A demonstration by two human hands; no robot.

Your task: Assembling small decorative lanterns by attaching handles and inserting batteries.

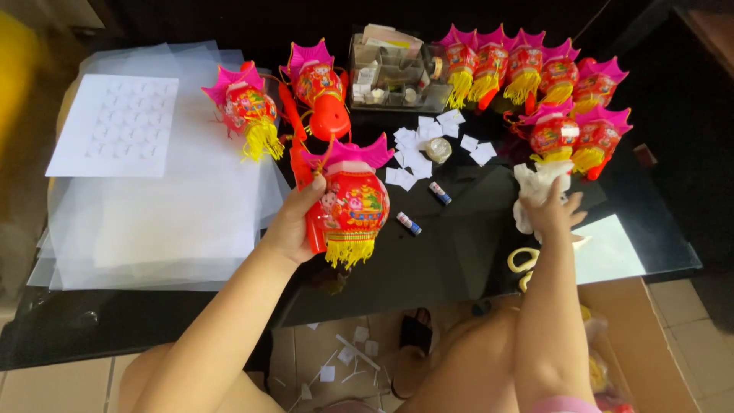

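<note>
I see my left hand (290, 226) gripping the red lantern (353, 203) by its side, lifted near the centre of the black table (459, 252), likely to keep its yellow fringe hanging free. My right hand (552, 210) closes on a crumpled white cloth (535, 187), right of centre. The lantern is round, pink-crowned, brightly printed.

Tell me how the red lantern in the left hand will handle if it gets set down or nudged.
The red lantern looks hollow and thin-walled, so probably light and easily dented. Its rounded body would likely roll or tip on the glossy black table. The yellow fringe hangs loose, so it should flop and may snag. The left hand holds it by its side.
</note>
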